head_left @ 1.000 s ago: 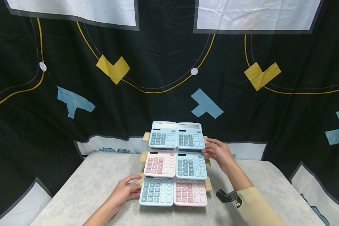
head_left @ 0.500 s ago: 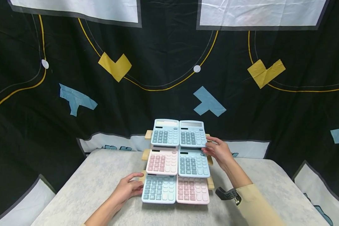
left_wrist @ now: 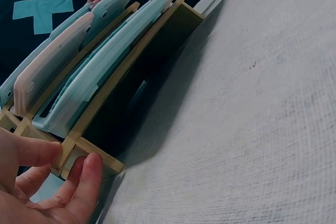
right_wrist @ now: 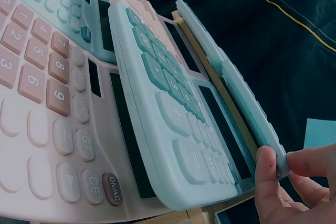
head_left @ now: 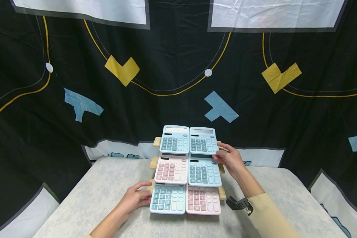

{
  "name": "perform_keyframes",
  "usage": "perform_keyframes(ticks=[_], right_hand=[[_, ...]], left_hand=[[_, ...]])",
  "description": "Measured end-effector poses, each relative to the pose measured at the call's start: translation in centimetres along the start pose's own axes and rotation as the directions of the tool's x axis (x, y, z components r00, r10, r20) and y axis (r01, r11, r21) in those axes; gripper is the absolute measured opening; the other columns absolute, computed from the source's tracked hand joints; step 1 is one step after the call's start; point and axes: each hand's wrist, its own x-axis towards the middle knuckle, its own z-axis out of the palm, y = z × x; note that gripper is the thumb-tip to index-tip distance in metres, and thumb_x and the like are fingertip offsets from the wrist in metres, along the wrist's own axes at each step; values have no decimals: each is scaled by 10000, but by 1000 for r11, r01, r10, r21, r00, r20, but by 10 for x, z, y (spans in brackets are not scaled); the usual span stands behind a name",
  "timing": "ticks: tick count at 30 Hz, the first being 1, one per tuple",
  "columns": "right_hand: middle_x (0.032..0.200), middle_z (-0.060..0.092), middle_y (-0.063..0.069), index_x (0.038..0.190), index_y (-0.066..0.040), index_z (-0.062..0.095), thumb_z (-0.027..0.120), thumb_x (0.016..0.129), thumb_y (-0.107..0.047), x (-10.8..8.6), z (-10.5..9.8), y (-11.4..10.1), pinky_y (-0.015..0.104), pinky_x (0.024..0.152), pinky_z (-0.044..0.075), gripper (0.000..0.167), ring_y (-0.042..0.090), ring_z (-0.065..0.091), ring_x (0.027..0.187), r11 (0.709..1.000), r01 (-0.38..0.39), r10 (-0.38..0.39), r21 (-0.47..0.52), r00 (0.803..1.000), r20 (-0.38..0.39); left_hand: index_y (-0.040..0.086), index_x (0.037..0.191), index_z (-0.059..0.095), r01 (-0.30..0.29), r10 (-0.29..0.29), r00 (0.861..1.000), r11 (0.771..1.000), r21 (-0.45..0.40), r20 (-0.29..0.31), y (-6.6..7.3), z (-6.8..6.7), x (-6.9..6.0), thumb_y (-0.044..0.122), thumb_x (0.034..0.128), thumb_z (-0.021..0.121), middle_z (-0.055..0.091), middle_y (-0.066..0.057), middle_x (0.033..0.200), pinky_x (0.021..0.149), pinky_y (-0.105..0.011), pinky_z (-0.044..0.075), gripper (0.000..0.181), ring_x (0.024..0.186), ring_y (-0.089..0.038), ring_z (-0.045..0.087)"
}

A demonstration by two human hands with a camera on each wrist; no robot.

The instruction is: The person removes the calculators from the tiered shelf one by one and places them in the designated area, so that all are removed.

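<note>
A wooden rack point(head_left: 154, 162) holds calculators in three tilted tiers, two side by side on each. On top are a left blue calculator point(head_left: 175, 140) and a right blue calculator point(head_left: 203, 142). The middle tier has a pink calculator point(head_left: 171, 168) beside a blue one, and the lowest a blue calculator point(head_left: 168, 198) beside a pink one point(head_left: 203, 200). My left hand point(head_left: 135, 198) pinches the rack's lower left end between thumb and fingers, plainest in the left wrist view. With thumb and fingers, my right hand point(right_wrist: 294, 182) pinches the lower right corner of the top right calculator.
The rack stands on a pale grey table point(head_left: 107, 178). Behind it hangs a black cloth point(head_left: 172, 109) with blue and yellow tape pieces on it. A dark strap point(head_left: 239, 204) sits at my right wrist, by the beige sleeve point(head_left: 270, 218).
The head view has shifted slightly, so everything sits a little higher and further right in it. Both hands keep their places at the rack and the top right calculator.
</note>
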Motion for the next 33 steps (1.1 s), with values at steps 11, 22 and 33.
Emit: perform_keyframes(ticks=[11, 22, 33], right_hand=[[1272, 558, 188, 1476, -89, 468, 539, 1018, -76, -3, -1, 0, 189, 756, 578, 464, 141, 713, 844, 999, -25, 25, 25, 1000, 3], [1284, 564, 200, 1491, -83, 453, 533, 1017, -60, -6, -3, -2, 167, 733, 568, 482, 153, 743, 861, 998, -22, 20, 58, 999, 33], [1264, 562, 188, 1497, -61, 445, 519, 1013, -38, -7, -9, -3, 172, 741, 570, 491, 147, 735, 855, 997, -9, 6, 70, 999, 45]], left_hand=[[-23, 1398, 487, 3, -3, 1000, 1000, 5, 17, -2, -1, -1, 86, 952, 602, 704, -166, 1041, 814, -379, 601, 473, 916, -212, 704], [-22, 1398, 486, 3, -3, 1000, 1000, 2, 9, -1, -1, -1, 82, 947, 605, 697, -166, 1039, 810, -375, 602, 478, 907, -210, 703], [-15, 1397, 497, 10, -10, 1000, 1000, 6, -10, 1, 1, -1, 89, 947, 602, 696, -173, 1039, 809, -381, 602, 473, 904, -212, 704]])
